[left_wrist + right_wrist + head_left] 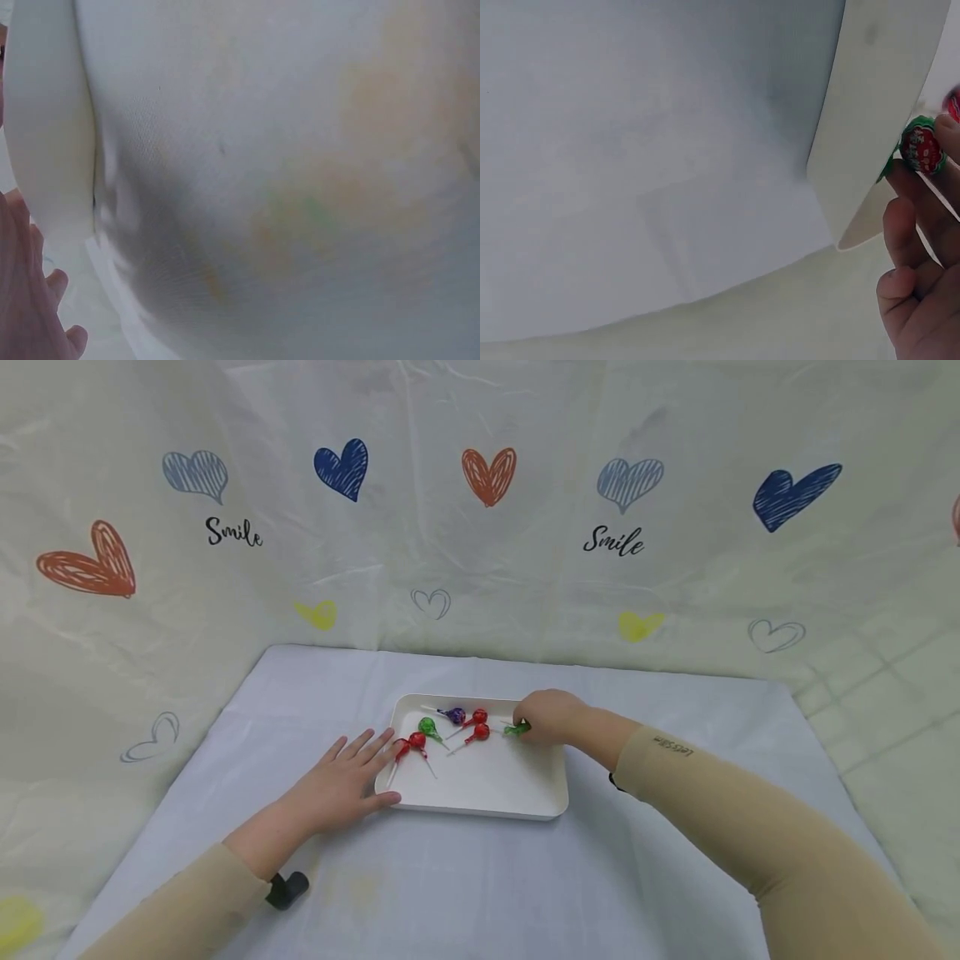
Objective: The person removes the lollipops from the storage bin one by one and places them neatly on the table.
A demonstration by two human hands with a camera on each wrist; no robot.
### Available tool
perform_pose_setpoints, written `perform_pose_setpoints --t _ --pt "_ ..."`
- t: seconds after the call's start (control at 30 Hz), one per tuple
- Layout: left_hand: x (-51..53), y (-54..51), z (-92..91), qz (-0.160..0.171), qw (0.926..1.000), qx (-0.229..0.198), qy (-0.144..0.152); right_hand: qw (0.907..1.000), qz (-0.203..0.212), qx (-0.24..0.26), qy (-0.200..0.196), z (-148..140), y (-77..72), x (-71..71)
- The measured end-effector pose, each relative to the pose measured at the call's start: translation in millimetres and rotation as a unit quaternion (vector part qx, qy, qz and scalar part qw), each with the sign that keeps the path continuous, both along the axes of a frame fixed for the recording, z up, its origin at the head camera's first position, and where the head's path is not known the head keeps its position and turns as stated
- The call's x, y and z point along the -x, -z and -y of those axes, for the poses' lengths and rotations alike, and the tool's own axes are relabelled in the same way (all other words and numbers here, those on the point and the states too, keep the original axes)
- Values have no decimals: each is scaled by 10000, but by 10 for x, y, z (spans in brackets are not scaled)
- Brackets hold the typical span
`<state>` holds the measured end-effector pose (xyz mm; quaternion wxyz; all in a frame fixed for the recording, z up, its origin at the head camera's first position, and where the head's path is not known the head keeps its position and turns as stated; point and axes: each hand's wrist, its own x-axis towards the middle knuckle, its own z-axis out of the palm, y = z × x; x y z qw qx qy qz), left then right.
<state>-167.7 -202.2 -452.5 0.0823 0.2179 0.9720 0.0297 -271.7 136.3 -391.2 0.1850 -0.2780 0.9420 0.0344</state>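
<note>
A white tray [480, 789] holds several wrapped lollipops. My right hand [553, 717] is over the tray's right end and pinches a green-wrapped lollipop [516, 727] between thumb and fingers. In the right wrist view that lollipop [922, 145] shows a red label, close to the tray wall. My left hand [341, 785] lies with spread fingers at the tray's left edge, fingertips by a red lollipop [402, 748]. Another red lollipop [417, 741] and a green lollipop [427, 726] lie nearby. Farther right are a purple lollipop [456, 716] and two red lollipops [481, 732].
The tray stands on a table with a white cloth [465, 885]. Behind it hangs a pale curtain [420, 543] printed with hearts and the word Smile. A dark device [288, 890] shows at my left wrist.
</note>
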Motion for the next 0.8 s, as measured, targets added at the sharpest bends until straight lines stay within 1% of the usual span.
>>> perform_pose_setpoints --t 0.2,0.47,0.6,0.8 --pt "8 17 2 13 10000 20 -27 9999 44 113 75 -102 -65 21" --pt "14 40 -5 22 10000 18 -6 9990 116 396 159 -178 -102 -2" --pt "11 32 -5 36 10000 -8 -10 9982 242 532 135 -199 -125 -18" --pt "4 22 -2 33 10000 -41 -9 9966 516 644 -30 -206 -75 -48"
